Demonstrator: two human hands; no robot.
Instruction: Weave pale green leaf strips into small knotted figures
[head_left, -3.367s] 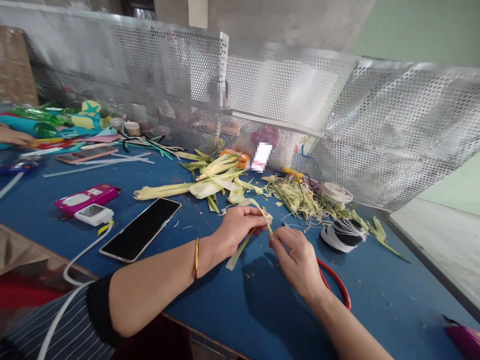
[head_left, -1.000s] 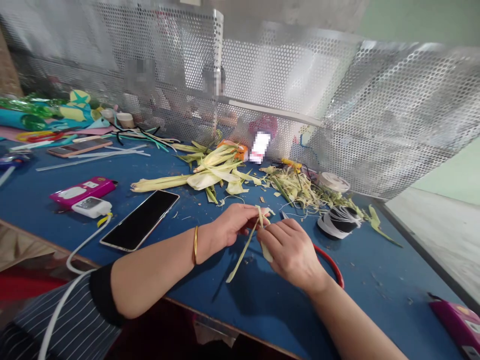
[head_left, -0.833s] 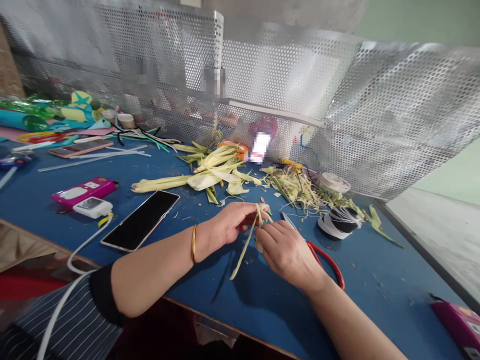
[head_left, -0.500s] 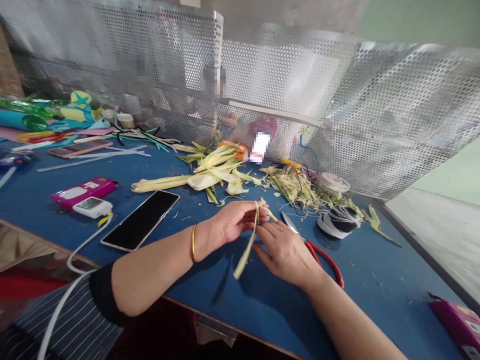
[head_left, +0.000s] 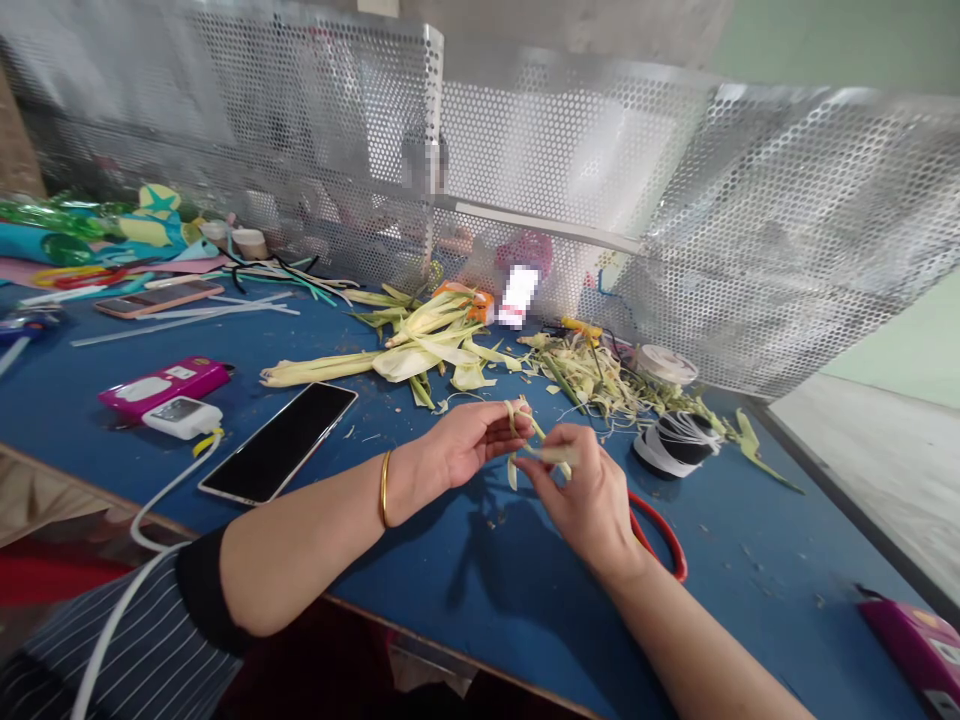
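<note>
My left hand, a gold bangle at its wrist, is closed on a pale green corn husk strip, pinching it at the fingertips. Just to the right, my right hand is closed on a part of the same husk work, and a pale end blurred by motion lies across its fingers. A short husk tail hangs between the hands. Partly hidden behind my right hand are scissors with red handles. Beyond the hands, a pile of corn husks lies on the blue table.
Husk scraps and a spool of white cord lie at the right. A black phone and a magenta power pack are at the left. A perforated metal screen stands behind; a person shows faintly through it.
My right hand has turned and drawn its fingers in, pulling a husk end rightward. The long strip that hung down is now shorter. My left hand stays nearly in place.
</note>
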